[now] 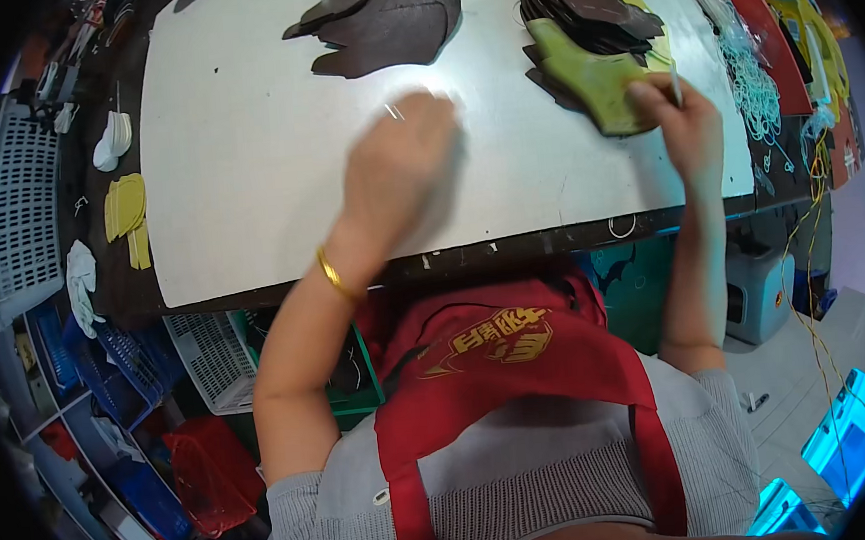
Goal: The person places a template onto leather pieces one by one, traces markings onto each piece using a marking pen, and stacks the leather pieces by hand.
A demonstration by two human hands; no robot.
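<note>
My right hand (688, 127) grips the lower corner of a yellow-green pattern piece (584, 74) between thumb and fingers. A thin, light-coloured pen-like stick (675, 82) stands up from the same hand. The pattern piece lies over the front of a stack of dark brown cut pieces (589, 3); the upper ones have pale marked lines. Over the middle of the white board (527, 183), my left hand (403, 162) is smeared by motion, so whether its fingers hold anything is unclear. Beyond it lies another pile of dark brown pieces (390, 22).
Yellow pieces (125, 206) and a white stack (113, 142) lie on the dark table at the left. Pale cord (750, 77) lies tangled beside a red box (773, 40) at the right. Below the left edge stand crates and a red basket (214, 476).
</note>
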